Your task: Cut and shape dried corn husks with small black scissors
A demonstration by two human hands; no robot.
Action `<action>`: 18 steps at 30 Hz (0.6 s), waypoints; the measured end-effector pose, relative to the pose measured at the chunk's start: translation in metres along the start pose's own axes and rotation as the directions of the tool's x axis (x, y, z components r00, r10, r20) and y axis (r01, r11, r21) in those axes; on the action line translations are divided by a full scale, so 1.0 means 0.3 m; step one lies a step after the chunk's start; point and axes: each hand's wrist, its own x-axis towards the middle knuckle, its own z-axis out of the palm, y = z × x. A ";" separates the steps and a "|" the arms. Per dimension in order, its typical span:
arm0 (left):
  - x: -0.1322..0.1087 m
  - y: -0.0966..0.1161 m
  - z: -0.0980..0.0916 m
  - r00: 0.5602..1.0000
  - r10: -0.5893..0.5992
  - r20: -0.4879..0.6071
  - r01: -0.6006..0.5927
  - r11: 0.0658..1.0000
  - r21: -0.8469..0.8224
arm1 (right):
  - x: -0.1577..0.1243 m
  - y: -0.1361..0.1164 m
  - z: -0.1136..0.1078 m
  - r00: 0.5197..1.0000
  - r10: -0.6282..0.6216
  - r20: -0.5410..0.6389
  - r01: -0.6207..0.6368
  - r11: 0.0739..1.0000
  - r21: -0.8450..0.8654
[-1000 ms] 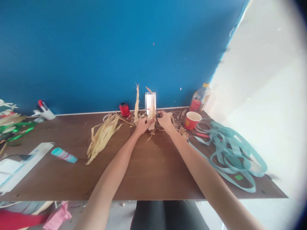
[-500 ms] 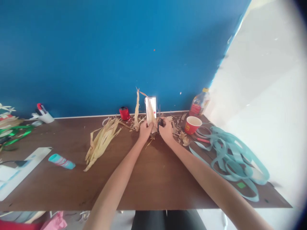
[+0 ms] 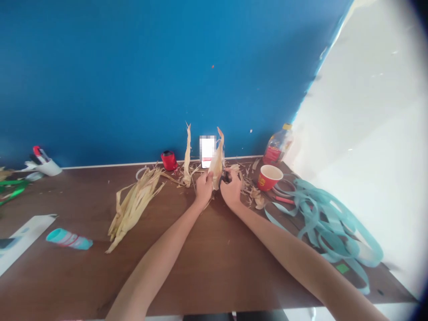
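My left hand (image 3: pixel 203 188) is closed around the lower part of a pale dried corn husk (image 3: pixel 217 164), which stands upright with its tip pointing up. Close beside it, my right hand (image 3: pixel 232 188) grips dark-handled scissors (image 3: pixel 224 179), whose thin blades point up along the husk's right side. Fingers hide much of the scissors. Left of my hands another husk piece (image 3: pixel 187 158) leans upright, and a larger bundle of husks (image 3: pixel 135 209) lies on the table. Cut husk scraps (image 3: pixel 249 185) are scattered to the right.
A phone (image 3: pixel 207 154) with a blurred screen stands behind the husk. A red paper cup (image 3: pixel 269 177), a bottle (image 3: pixel 278 145) and tangled teal ribbon (image 3: pixel 329 218) are to the right. Leftward are a red roll (image 3: pixel 169 160), a teal tube (image 3: pixel 69 239) and a pen cup (image 3: pixel 50 167).
The husk in my left hand has turned and now tilts rightward, its tip clear of the phone. My right hand stays beside it with the scissors. The camera view has shifted slightly.
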 end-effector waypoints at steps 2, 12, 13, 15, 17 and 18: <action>-0.004 0.000 0.000 1.000 -0.006 -0.002 0.006 1.000 0.001 | 0.000 0.000 -0.001 1.000 0.009 0.013 -0.009 1.000 0.005; 0.006 -0.020 0.007 0.996 -0.023 0.089 0.038 0.984 -0.171 | 0.014 -0.006 -0.009 0.998 0.048 -0.028 -0.047 0.998 0.045; 0.007 -0.022 0.009 0.992 -0.019 0.123 0.046 0.976 -0.215 | 0.022 -0.011 -0.014 0.998 0.058 -0.034 -0.057 0.998 0.039; 0.008 -0.022 0.012 0.985 -0.016 0.171 0.066 0.955 -0.290 | 0.042 -0.021 -0.024 0.997 0.075 0.005 -0.076 0.997 0.032; 0.008 -0.021 0.010 0.986 -0.031 0.161 0.086 0.935 -0.344 | 0.069 -0.027 -0.037 0.988 0.102 0.117 -0.102 0.995 -0.006; 0.008 -0.019 0.008 0.990 -0.043 0.132 0.088 0.930 -0.358 | 0.086 -0.029 -0.045 0.976 0.112 0.189 -0.109 0.994 -0.025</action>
